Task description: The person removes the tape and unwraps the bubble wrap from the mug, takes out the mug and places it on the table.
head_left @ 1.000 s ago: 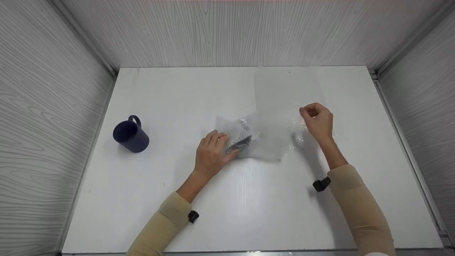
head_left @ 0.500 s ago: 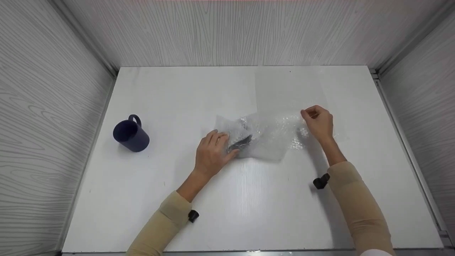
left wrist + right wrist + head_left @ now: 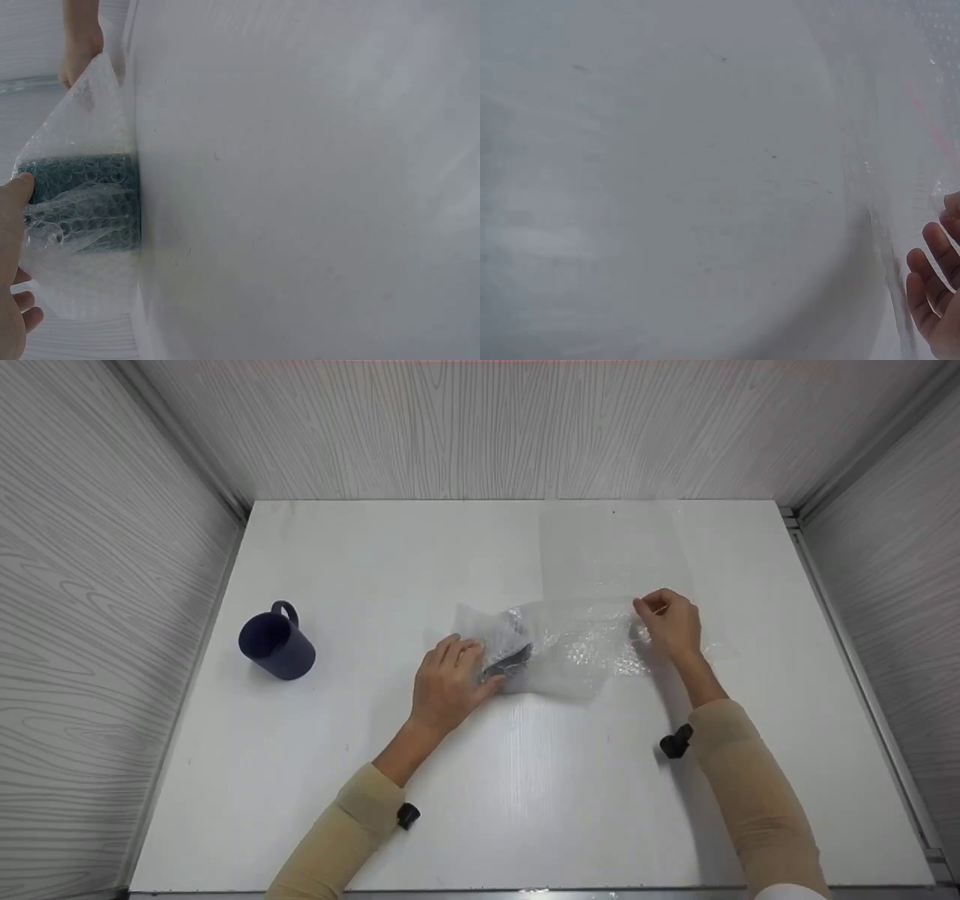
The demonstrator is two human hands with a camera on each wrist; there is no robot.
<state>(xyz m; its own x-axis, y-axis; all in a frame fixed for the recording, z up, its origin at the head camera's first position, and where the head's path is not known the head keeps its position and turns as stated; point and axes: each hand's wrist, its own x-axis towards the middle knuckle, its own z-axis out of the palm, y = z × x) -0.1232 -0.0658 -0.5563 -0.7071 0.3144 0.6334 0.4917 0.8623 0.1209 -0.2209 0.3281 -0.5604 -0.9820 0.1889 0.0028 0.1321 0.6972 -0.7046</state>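
Note:
A dark, blocky thing (image 3: 508, 661) lies partly wrapped in clear bubble wrap (image 3: 577, 649) mid-table; its kind is hidden by the wrap. My left hand (image 3: 442, 682) holds the bundle at its left end, thumb at the near side and fingers over the top. In the left wrist view, bubbles cover the dark-teal face (image 3: 82, 176) of the bundle, with the thumb resting at its edge. To the right, my right hand (image 3: 673, 622) pinches a corner of the bubble wrap between thumb and index finger, holding it raised and stretched. Its other fingers (image 3: 930, 289) are loosely bent.
A dark blue mug (image 3: 281, 649) stands at the left of the white table (image 3: 480, 810), handle toward the back. Another stretch of clear sheet (image 3: 611, 547) lies flat behind the right hand, reaching the back edge. Grey wood-grain walls (image 3: 480, 431) enclose the back and sides.
My right hand has come slightly nearer the front, drawing the wrap's raised edge with it, so the wrap shows more stretched between the hands. The left hand and mug stay put.

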